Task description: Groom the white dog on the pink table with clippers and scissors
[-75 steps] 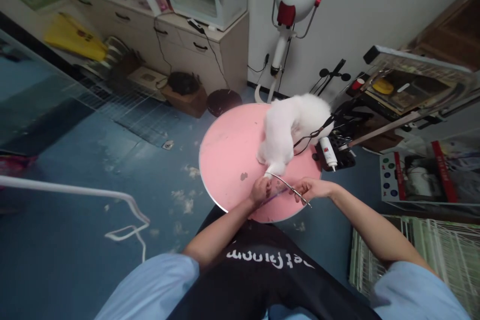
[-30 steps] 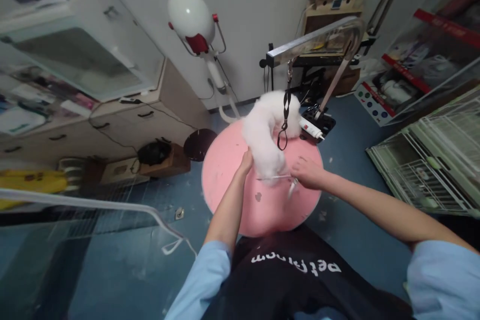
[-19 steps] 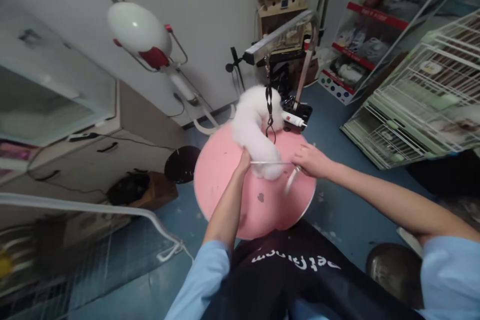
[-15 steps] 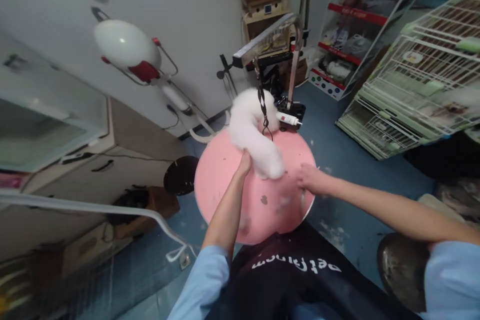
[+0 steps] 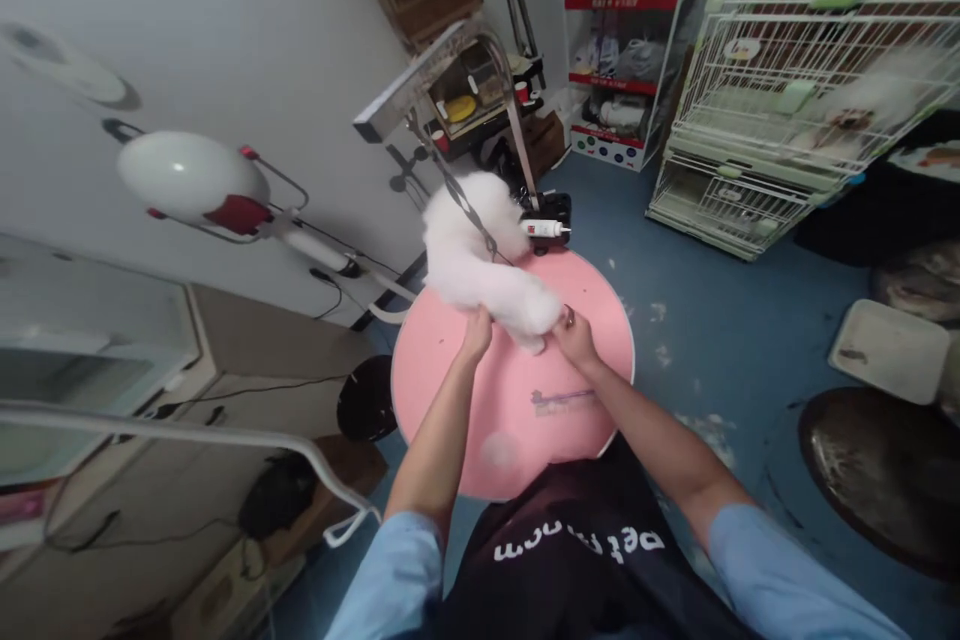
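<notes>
A fluffy white dog [image 5: 487, 275] stands on a round pink table [image 5: 435, 380], its rear end toward me. A dark braided loop [image 5: 466, 205] hangs from a metal arm [image 5: 427, 70] across its body. My left hand [image 5: 477, 332] is closed at the dog's left flank, low down, its fingertips partly in the fur. My right hand [image 5: 576, 338] is closed at the right side of the rear end, with something small and dark at its fingers that I cannot make out. A thin comb-like thing [image 5: 562, 397] lies on the table nearer to me.
A white tube [image 5: 545, 228] is beyond the table's far edge, by the metal arm's base. A white and red lamp-like device [image 5: 193, 175] stands at the left. Wire cages [image 5: 802, 90], one with another white dog [image 5: 855, 115], stand at the right.
My right hand has moved left from the table's right side to the dog's rear end. My left hand remains at the dog's flank. The view has turned to the right.
</notes>
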The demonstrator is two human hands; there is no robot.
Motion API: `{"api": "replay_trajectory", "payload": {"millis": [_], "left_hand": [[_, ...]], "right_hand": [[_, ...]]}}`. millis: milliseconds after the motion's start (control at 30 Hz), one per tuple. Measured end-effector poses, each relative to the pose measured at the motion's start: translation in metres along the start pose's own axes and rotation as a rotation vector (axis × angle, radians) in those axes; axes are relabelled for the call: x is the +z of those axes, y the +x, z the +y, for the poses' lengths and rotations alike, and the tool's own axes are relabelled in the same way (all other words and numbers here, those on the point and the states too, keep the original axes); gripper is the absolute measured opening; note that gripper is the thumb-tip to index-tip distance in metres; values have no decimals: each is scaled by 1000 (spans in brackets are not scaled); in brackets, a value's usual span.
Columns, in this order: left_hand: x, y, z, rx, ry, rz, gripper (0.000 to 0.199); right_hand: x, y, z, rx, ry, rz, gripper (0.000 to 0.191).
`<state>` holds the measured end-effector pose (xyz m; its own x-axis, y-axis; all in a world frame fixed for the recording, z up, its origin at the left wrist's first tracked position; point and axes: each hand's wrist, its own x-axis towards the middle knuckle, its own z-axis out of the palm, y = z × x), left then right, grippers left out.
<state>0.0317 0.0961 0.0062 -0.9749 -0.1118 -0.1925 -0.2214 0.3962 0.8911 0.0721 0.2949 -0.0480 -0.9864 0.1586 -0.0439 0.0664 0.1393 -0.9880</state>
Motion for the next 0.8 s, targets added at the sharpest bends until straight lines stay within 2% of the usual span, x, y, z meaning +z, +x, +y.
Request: {"api": "replay_trajectory", "payload": {"millis": [67,100,133,167,200,267,300,367,433,500,567,633,733,800], "left_hand": [[-21,-9,22,50,312,-43,40],[-30,-11,36,116,477,-13,37],[-34,-11,52,199,588,61,36],[-35,-8,67,316,648,72,33],[-30,-3,82,454,681,19,31],[-8,14,108,629,781,-205,31],[8,24,118,631,884,-365,31],[40,43,131,532,1107,-574,29],[64,57,136,435,1180,-694,24],[76,67,136,395,1125,-741,24],[77,74,133,397,1061,-756,25],[71,81,130,391,1006,-754,27],[59,88,126,315,876,-749,26],[52,90,124,260,790,-758,22]], "right_hand": [[-2,20,-21,-58,106,47,25],[-6,29,-29,-85,135,56,24],[-9,35,-36,-106,144,54,23],[-13,41,-42,-122,138,37,21],[-16,46,-46,-135,123,10,20],[-21,55,-54,-154,76,-46,17],[-23,60,-58,-161,46,-66,18],[-26,70,-63,-151,-3,-76,20],[-30,80,-63,-84,-14,-58,21],[-33,81,-57,28,37,-28,20],[-30,68,-42,124,150,-28,17],[-17,37,-18,182,299,-92,21],[21,-29,23,313,394,-223,30],[50,-71,45,375,316,-230,26]]}}
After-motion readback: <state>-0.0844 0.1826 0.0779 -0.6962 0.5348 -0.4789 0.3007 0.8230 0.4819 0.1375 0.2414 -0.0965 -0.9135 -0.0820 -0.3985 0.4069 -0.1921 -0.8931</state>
